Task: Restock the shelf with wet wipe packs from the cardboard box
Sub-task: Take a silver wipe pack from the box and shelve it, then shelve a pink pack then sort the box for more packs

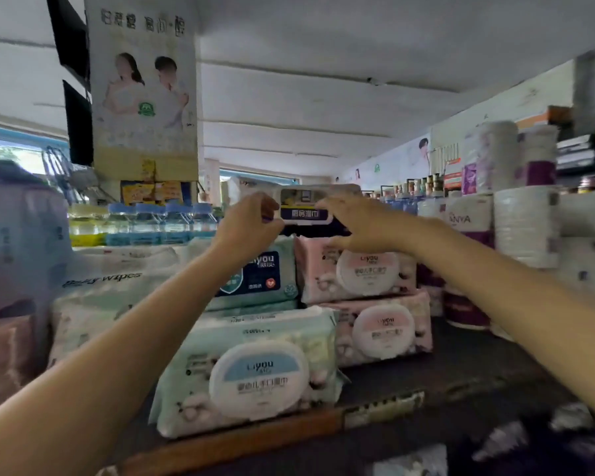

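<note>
A dark navy wet wipe pack (306, 209) with a white lid label sits at the top of the stacks on the shelf, above a pink pack (354, 273). My left hand (251, 225) grips its left end with curled fingers. My right hand (354, 223) holds its right end, fingers over the top and thumb under it. Below are a blue-and-green pack (261, 276), a mint pack (251, 369) at the shelf front and a second pink pack (382, 329). The cardboard box is not in view.
The dark shelf board (461, 365) has bare room to the right of the packs, with a wooden front edge (241, 441). Toilet paper rolls (526, 225) stand at the right. Baby wipes packs (97, 304) lie at the left, water bottles (158, 221) behind.
</note>
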`<state>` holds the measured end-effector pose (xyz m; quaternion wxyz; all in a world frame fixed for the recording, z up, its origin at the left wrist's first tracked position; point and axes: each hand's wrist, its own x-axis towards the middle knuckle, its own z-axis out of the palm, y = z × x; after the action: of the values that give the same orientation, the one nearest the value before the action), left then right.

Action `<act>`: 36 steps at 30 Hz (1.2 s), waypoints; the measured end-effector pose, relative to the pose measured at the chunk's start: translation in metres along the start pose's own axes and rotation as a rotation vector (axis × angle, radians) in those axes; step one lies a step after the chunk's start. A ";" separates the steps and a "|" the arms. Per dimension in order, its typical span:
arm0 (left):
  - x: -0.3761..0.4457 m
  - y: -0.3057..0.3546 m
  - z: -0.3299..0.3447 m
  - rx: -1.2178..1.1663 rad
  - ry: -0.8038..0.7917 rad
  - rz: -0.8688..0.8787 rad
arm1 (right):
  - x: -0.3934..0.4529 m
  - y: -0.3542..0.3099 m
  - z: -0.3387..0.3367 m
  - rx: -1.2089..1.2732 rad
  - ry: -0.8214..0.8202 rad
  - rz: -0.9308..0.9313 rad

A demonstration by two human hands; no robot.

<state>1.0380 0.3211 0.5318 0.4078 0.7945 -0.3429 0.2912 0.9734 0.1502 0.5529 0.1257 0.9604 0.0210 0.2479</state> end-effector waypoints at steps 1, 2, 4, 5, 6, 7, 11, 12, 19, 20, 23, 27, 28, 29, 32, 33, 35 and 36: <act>-0.011 0.012 0.004 -0.043 -0.056 0.021 | -0.021 -0.003 -0.003 0.011 -0.036 0.027; -0.023 0.024 0.009 -0.074 -0.109 0.047 | -0.042 -0.004 -0.007 0.025 -0.079 0.065; -0.046 0.050 0.024 -0.113 -0.215 0.113 | -0.087 -0.003 -0.014 0.051 -0.147 0.152; -0.059 0.064 0.034 -0.136 -0.281 0.145 | -0.113 -0.002 -0.018 0.052 -0.163 0.190; -0.074 0.078 0.046 -0.160 -0.359 0.179 | -0.142 0.001 -0.021 0.043 -0.172 0.227; -0.090 0.094 0.062 -0.182 -0.447 0.216 | -0.173 0.005 -0.023 0.021 -0.185 0.259; -0.177 0.160 0.135 -0.272 -0.863 0.368 | -0.330 0.019 -0.019 -0.020 -0.478 0.465; -0.204 0.178 0.152 -0.294 -0.980 0.409 | -0.373 0.019 -0.016 0.013 -0.564 0.540; -0.420 0.303 0.235 -0.361 -1.411 0.766 | -0.690 -0.028 -0.009 0.195 -0.990 1.173; -0.446 0.321 0.242 -0.400 -1.410 0.812 | -0.729 -0.040 -0.014 0.210 -1.036 1.258; -0.525 0.376 0.260 -0.447 -1.502 0.900 | -0.835 -0.078 -0.033 0.233 -1.146 1.491; -0.637 0.435 0.279 -0.388 -1.710 1.046 | -0.956 -0.113 -0.036 0.392 -1.147 1.684; -0.666 0.447 0.285 -0.368 -1.763 1.060 | -0.986 -0.119 -0.030 0.414 -1.159 1.699; -0.694 0.458 0.293 -0.354 -1.810 1.061 | -1.013 -0.125 -0.024 0.414 -1.191 1.711; -0.769 0.485 0.314 -0.316 -1.906 0.982 | -1.085 -0.149 0.004 0.393 -1.321 1.716; -0.791 0.492 0.321 -0.294 -1.930 0.962 | -1.105 -0.157 0.013 0.401 -1.364 1.723; -0.829 0.499 0.334 -0.251 -1.963 0.956 | -1.141 -0.170 0.031 0.416 -1.438 1.738; -0.845 0.501 0.341 -0.232 -1.958 0.979 | -1.157 -0.174 0.040 0.388 -1.432 1.737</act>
<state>0.2049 0.0750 -0.0410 -0.1280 0.4164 -0.8211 -0.3688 -0.0172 0.1905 -0.0697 -0.2555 0.5746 -0.6888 -0.3607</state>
